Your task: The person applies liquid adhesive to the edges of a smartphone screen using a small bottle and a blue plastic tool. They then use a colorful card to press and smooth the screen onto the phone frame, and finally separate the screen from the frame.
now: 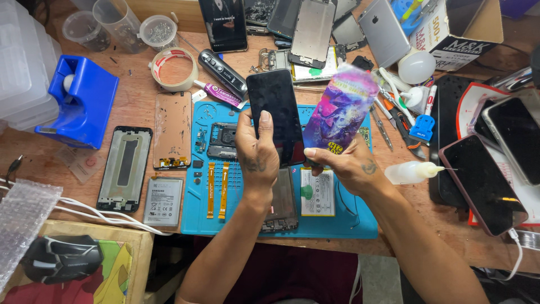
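Note:
My left hand [256,152] grips a black phone [275,110] with a dark screen, held upright above the blue work mat [337,222]. My right hand [346,166] pinches the lower end of a purple patterned phone back cover [340,107], tilted and blurred, right beside the phone. Under the hands on the mat lie a phone battery [318,194] and a dark phone frame [281,205]. Two orange flex cables [216,188] and a small black inner part [223,141] sit on the mat's left side.
Left of the mat lie a copper-coloured screen back [172,129], a black frame [125,169] and a grey battery [163,201]. A tape roll [175,68], blue dispenser [84,101], white squeeze bottle [413,171], several phones [484,186] and tools crowd the wooden bench.

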